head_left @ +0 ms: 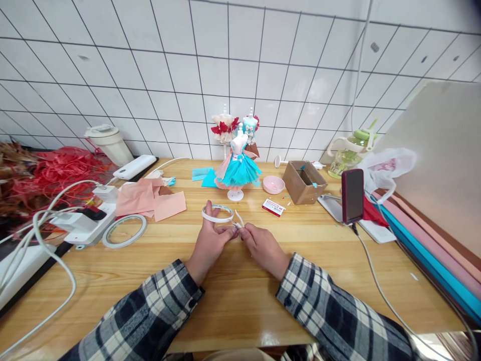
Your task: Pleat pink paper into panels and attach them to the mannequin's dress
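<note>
My left hand [211, 239] is closed around a roll of white tape [218, 219], with the ring tilted over its fingers and thumb. Close against it on the right, my right hand [263, 244] is closed, its thumb and fingers pinched at a small pale strip [239, 218] rising between the hands. Something small and metallic shows at the left fingertips, too small to make out. Beyond the hands stands a small white dress form in a turquoise and pink skirt [240, 169], with two more dressed forms behind it.
A pink bowl [274, 185], a red and white card [273, 207] and a cardboard box [300, 188] stand right of the forms. Pink paper [170, 206], another tape roll [141, 231] and cables lie left. A phone [352, 195] stands upright at right, near paper rolls [432, 245].
</note>
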Demonstrator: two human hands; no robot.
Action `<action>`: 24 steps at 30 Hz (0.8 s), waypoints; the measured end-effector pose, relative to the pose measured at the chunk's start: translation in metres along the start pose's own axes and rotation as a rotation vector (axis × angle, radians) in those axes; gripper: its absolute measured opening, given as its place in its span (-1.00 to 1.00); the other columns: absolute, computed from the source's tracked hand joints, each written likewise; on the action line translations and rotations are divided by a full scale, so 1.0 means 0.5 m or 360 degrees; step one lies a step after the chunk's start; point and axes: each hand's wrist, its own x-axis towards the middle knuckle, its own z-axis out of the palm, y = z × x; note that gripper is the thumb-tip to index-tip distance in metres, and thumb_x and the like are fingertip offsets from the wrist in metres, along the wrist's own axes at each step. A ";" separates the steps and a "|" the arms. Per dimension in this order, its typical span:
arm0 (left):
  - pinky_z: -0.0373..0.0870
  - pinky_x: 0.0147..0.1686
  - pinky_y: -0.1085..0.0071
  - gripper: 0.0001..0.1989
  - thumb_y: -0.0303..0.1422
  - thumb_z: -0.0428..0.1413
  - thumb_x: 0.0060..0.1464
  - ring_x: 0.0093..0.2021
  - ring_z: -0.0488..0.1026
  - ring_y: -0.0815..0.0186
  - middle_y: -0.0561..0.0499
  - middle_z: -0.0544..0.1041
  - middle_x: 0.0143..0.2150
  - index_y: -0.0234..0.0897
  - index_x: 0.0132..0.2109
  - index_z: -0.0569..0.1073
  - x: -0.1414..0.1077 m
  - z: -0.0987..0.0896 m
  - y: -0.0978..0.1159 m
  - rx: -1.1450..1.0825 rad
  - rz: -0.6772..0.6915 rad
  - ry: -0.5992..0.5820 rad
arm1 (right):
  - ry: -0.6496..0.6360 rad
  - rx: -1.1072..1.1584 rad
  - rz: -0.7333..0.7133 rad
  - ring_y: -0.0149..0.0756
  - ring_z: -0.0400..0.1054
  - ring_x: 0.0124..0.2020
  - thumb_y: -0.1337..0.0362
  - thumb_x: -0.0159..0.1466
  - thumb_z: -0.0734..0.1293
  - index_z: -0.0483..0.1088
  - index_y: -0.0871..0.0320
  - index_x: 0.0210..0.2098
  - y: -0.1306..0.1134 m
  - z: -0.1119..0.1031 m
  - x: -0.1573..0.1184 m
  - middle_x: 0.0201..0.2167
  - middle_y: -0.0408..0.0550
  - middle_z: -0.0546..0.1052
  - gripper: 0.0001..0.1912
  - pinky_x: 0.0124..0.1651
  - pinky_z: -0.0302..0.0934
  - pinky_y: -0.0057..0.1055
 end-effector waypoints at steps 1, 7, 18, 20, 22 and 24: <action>0.51 -0.23 0.35 0.21 -0.51 0.31 -0.19 -0.38 0.49 0.51 -0.21 -0.14 0.42 0.19 0.36 -0.33 -0.001 0.001 0.001 0.0014 0.0007 0.0010 | 0.0001 -0.0005 -0.0001 -0.32 0.38 -0.38 0.10 0.43 0.00 0.31 0.12 -0.29 -0.001 0.000 0.000 -0.40 -0.07 0.52 -0.62 -0.35 0.06 -0.47; 0.52 -0.27 0.31 0.28 -0.51 0.29 -0.17 -0.41 0.47 0.50 -0.27 -0.13 0.41 0.19 0.33 -0.52 -0.005 0.004 0.006 0.0050 0.0065 -0.0021 | -0.0011 -0.0044 0.0016 -0.31 0.40 -0.35 0.09 0.43 0.01 0.33 0.12 -0.29 -0.004 0.000 0.000 -0.38 -0.04 0.54 -0.62 -0.34 0.05 -0.47; 0.52 -0.30 0.31 0.24 -0.51 0.26 -0.15 -0.41 0.47 0.49 -0.30 -0.20 0.42 0.19 0.34 -0.50 -0.003 0.001 0.001 0.0153 0.0091 -0.0023 | -0.0012 0.0036 0.0010 -0.32 0.39 -0.37 0.07 0.41 0.05 0.38 0.11 -0.29 0.001 0.004 0.003 -0.38 -0.07 0.55 -0.62 -0.35 0.05 -0.47; 0.52 -0.33 0.32 0.25 -0.51 0.27 -0.16 -0.43 0.46 0.50 -0.30 -0.19 0.42 0.18 0.34 -0.49 -0.004 0.001 0.002 0.0152 0.0072 -0.0020 | -0.0004 0.0055 0.0004 -0.33 0.39 -0.37 0.07 0.41 0.06 0.39 0.10 -0.29 0.002 0.005 0.003 -0.38 -0.08 0.55 -0.63 -0.35 0.05 -0.48; 0.52 -0.33 0.31 0.26 -0.51 0.28 -0.18 -0.44 0.45 0.50 -0.29 -0.18 0.42 0.18 0.34 -0.49 -0.005 0.001 0.003 0.0147 0.0075 -0.0019 | 0.0002 0.0065 0.0005 -0.33 0.38 -0.38 0.07 0.40 0.08 0.39 0.10 -0.30 0.002 0.005 0.001 -0.39 -0.08 0.54 -0.64 -0.35 0.05 -0.48; 0.52 -0.31 0.28 0.27 -0.50 0.29 -0.18 -0.43 0.46 0.48 -0.29 -0.18 0.42 0.19 0.34 -0.49 -0.005 0.001 0.003 0.0164 0.0094 -0.0021 | 0.0010 0.0077 0.0009 -0.34 0.36 -0.40 0.07 0.40 0.08 0.39 0.11 -0.31 0.002 0.004 0.001 -0.41 -0.08 0.53 -0.63 -0.35 0.05 -0.48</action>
